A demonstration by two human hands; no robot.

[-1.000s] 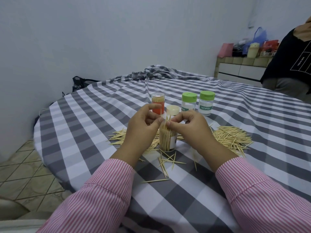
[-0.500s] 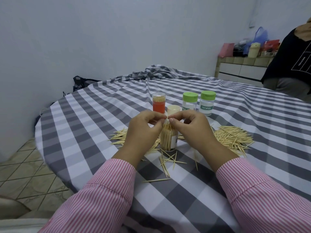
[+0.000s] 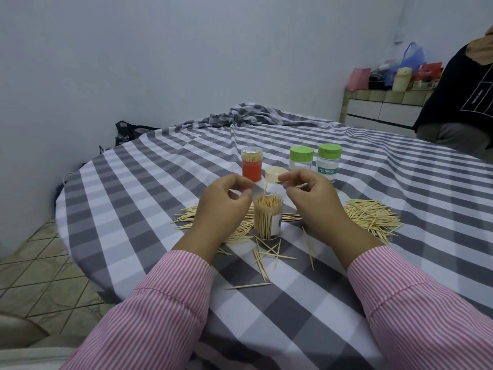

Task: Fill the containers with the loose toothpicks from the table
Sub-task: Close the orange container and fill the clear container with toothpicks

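1. Containers counted: four. One open clear container, packed with upright toothpicks, stands between the two hands, just below the fingertips. One orange container and two green-lidded jars stand beyond the fingers. One loose cream lid lies just behind the open container.
2. Loose toothpicks: one pile right of the right hand, one spread under the left hand, scattered sticks nearer the wrists. Not countable.
3. Left hand: fingers curled, thumb and forefinger narrowly apart, holding nothing visible.
4. Right hand: fingers curled; whether it pinches a stick, cannot tell.
5. One toothpick stands taller than the rest.
6. Versus 0.5 s ago: fingertips then met over the container mouth; now apart, hands raised and separated.
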